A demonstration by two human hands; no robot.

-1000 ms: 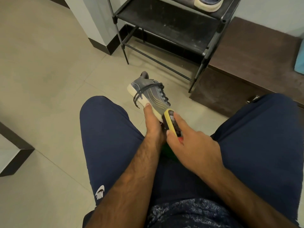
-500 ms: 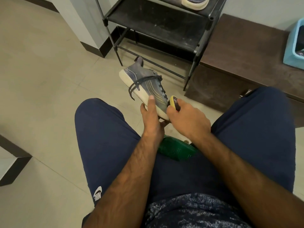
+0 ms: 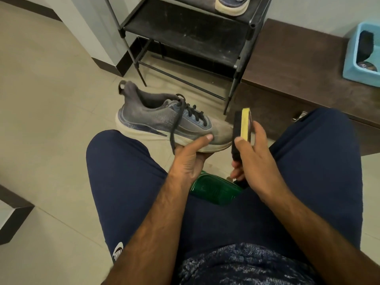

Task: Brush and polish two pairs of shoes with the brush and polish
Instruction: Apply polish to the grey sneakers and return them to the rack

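Home, prob. the entry hall or a shoe corner. Beige tiled floor (image 3: pixel 51 99) w/ dark skirting (image 3: pixel 107 66) along a pale wall (image 3: pixel 88 23). A black metal shoe rack (image 3: pixel 185 31) stands against the wall; its shelves are dusty, w/ one shoe (image 3: pixel 231 6) on the upper shelf. Just beside it is a low dark-wood bench (image 3: pixel 298 62) w/ a metal handle (image 3: pixel 299 117) on the front. A light blue tub (image 3: pixel 353 58) sits on top, dark items inside, can't tell what. Worn grey sneaker (image 3: pixel 164 120) is held above the floor in front of the rack. The person sits in navy shorts (image 3: pixel 127 171), casual wear.
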